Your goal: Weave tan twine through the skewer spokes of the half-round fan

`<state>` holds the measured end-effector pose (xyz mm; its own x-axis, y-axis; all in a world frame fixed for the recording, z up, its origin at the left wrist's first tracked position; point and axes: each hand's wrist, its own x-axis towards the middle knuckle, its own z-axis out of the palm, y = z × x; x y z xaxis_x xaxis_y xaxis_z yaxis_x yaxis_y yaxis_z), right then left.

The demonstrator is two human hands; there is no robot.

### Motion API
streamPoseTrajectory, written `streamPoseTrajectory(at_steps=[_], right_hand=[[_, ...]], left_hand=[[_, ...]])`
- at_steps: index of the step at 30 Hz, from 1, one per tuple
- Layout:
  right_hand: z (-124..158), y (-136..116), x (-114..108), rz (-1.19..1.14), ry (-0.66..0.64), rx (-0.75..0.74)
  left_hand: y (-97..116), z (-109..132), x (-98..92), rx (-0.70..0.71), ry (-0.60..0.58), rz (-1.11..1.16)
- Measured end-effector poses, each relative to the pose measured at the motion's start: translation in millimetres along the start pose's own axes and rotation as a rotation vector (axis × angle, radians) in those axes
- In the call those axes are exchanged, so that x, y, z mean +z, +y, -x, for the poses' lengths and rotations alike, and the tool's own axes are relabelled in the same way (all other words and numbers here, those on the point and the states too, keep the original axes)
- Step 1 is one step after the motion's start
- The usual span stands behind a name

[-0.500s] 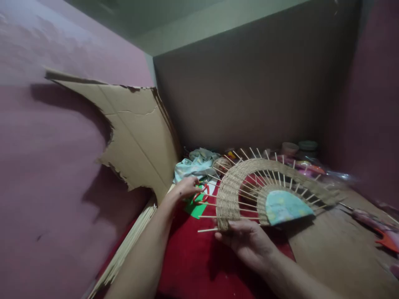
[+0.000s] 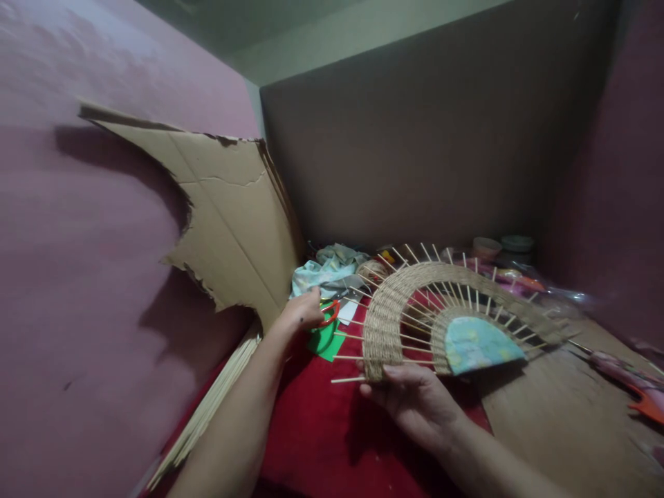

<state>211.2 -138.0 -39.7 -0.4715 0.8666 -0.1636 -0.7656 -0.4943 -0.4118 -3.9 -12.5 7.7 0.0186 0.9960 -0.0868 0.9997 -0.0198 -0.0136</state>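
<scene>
The right hand (image 2: 415, 401) holds a half-round woven piece (image 2: 394, 311) at its lower left edge, thumb laid across the front of the weave and the other fingers closed behind it, so the piece stands nearly upright above the red cloth (image 2: 321, 429) that covers the near part of the bench (image 2: 560, 415). Thin wooden sticks (image 2: 347, 358) fan out from the piece like spokes, their tips poking past the woven band, and a pale blue patterned half-disc (image 2: 480, 346) sits at its centre

The left hand (image 2: 306, 311) reaches forward to the left of the weave, fingers curled shut around the red handle of a pair of scissors (image 2: 329, 315) (only the looped handle shows, the blades are hidden). Just below that hand lie green paper scraps (image 2: 324, 340) on the cloth, and a crumpled light blue fabric (image 2: 326, 271) lies just behind it. A torn sheet of cardboard (image 2: 228, 214) leans against the pink wall (image 2: 77, 277) on the left, with a bundle of pale sticks (image 2: 212, 404) lying along its foot. Small jars (image 2: 501, 245) stand at the back of the bench, and an orange-handled tool (image 2: 643, 401) lies at the far right
</scene>
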Motion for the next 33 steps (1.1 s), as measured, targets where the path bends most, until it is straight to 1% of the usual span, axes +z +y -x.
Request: streamPoseTrajectory(at_steps=[6, 9, 11, 14, 17, 18, 20, 22, 24, 26, 28, 31, 33], right_hand=[[1, 0, 0, 0.01, -0.015, -0.002], [0, 0, -1, -0.002, -0.033, -0.004], [-1, 0, -2, -0.008, -0.037, -0.008], [-2, 1, -3, -0.005, -0.036, -0.009], [-2, 1, -5, -0.005, -0.044, 0.003], [-2, 1, -5, -0.005, -0.048, 0.006], [-1, 2, -5, -0.005, -0.052, 0.014], [-1, 1, -4, -0.006, -0.056, 0.017], [-1, 1, -3, -0.014, -0.062, 0.018], [-2, 0, -3, -0.018, -0.074, 0.017], [-2, 0, -2, -0.016, -0.082, 0.019], [-3, -1, -3, -0.019, -0.081, 0.008], [-2, -1, -3, -0.024, -0.084, 0.004]], left_hand=[[5, 19, -23.6, 0.093, -0.048, -0.128], [8, 27, -31.5, 0.125, -0.055, -0.163], [7, 32, -35.0, 0.117, -0.032, -0.178], [0, 41, -43.9, 0.072, 0.035, -0.189], [-8, 53, -64.2, 0.058, 0.106, -0.22], [-11, 59, -73.3, 0.078, 0.098, -0.243], [-12, 70, -92.5, 0.158, 0.031, -0.278], [-9, 81, -109.6, 0.201, -0.026, -0.298], [-1, 91, -121.7, 0.238, -0.056, -0.317], [8, 98, -128.4, 0.27, -0.076, -0.348], [15, 101, -131.0, 0.297, -0.095, -0.384], [22, 99, -132.2, 0.338, -0.107, -0.425], [24, 98, -133.3, 0.337, -0.119, -0.444]])
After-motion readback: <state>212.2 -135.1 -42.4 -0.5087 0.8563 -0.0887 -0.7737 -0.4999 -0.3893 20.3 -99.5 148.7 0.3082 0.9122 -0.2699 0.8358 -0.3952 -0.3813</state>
